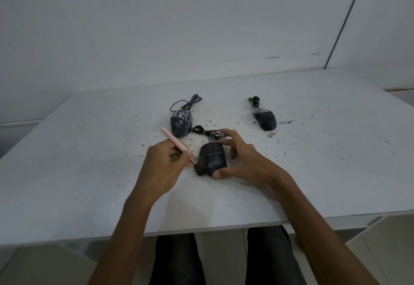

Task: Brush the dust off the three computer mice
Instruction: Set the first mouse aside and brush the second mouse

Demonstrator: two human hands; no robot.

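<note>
Three dark wired mice lie on a white table (89, 184). The nearest mouse (215, 158) sits in the middle; my right hand (243, 161) holds it by its sides with thumb and fingers. My left hand (161, 168) grips a pink-handled brush (177, 144), whose dark bristles (200, 166) press against the left flank of that mouse. A second mouse (181, 122), speckled with dust, lies just behind on the left with its coiled cable. The third mouse (265, 119) rests at the back right, with a green-tipped plug behind it.
Pale crumbs and dust specks are scattered over the tabletop around the mice. A white wall rises right behind the table. The table's near edge runs above my legs, and pale boxes stand at the lower left and lower right.
</note>
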